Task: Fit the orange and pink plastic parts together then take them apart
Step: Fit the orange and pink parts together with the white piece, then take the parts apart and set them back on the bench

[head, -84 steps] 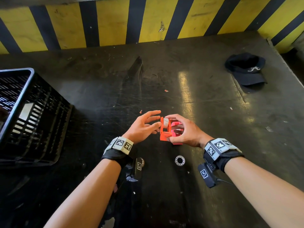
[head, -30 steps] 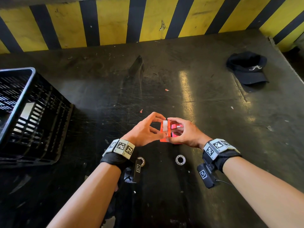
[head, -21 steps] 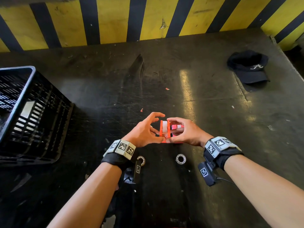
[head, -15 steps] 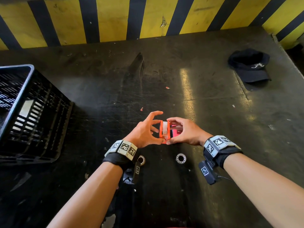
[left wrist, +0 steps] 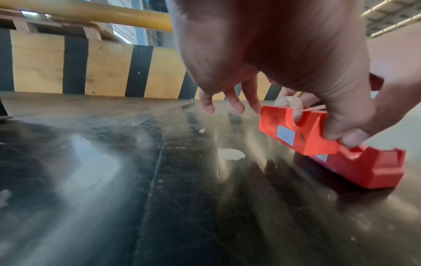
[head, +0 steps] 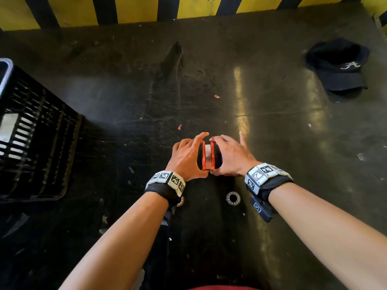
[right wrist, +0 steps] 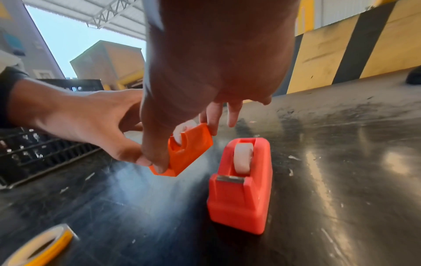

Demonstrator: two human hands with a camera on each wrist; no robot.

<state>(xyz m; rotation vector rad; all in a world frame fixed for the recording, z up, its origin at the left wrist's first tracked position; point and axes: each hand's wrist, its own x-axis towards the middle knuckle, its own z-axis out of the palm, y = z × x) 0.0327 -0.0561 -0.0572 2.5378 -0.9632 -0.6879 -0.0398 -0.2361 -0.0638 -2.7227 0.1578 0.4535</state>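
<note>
Looks like the parts are apart right now, so my read: either the take-apart is just finishing or a fit is about to start; can't tell which.

Orange part (right wrist: 190,150) is hanging just off the table (head: 272,132), pinched between both hands. Pink part (right wrist: 241,187) is sitting on the table, free, just beside and under the right hand (head: 232,158); nobody is touching it.

Left hand (head: 186,155): thumb and index are clamping the orange part's near end, other fingers spreading loose. Right hand: thumb and fingers are gripping the same part from the other side, remaining fingers hanging straight.

If fitting comes next, the orange one needs lining up over the pink one and pressing down square.
</note>
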